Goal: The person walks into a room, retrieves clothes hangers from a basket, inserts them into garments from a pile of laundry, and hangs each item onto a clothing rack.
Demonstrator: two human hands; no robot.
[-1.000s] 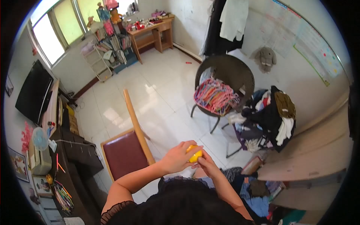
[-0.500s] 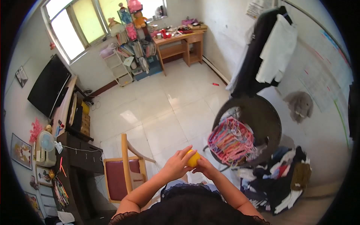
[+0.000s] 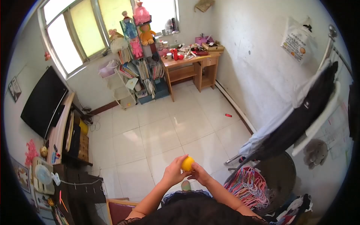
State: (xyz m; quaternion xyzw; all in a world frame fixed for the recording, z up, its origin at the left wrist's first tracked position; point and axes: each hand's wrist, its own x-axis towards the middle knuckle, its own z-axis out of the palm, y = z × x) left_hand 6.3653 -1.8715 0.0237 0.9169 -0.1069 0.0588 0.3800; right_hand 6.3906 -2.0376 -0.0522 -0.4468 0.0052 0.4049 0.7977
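Observation:
A round yellow thing (image 3: 187,164), about as big as a small ball, sits between my two hands in front of my body. My left hand (image 3: 174,170) is curled against its left side. On the lower right, my right hand (image 3: 199,174) closes on it, with the fingertips of both hands close together beneath. Whether it is a ball or a fruit I cannot tell. Below the hands a green shoe (image 3: 186,185) shows on the tiles.
A wooden chair (image 3: 119,210) stands at lower left. To the right are a basket of colourful hangers (image 3: 249,185) on a round dark table (image 3: 281,180), and hanging clothes (image 3: 296,112). A cluttered desk (image 3: 187,62) stands at the back; a small red object (image 3: 228,115) lies on the floor.
My view has moved forward and tilted up, so the chair and hanger basket sit lower in it. Both hands still hold the yellow thing, which has turned slightly upward and left.

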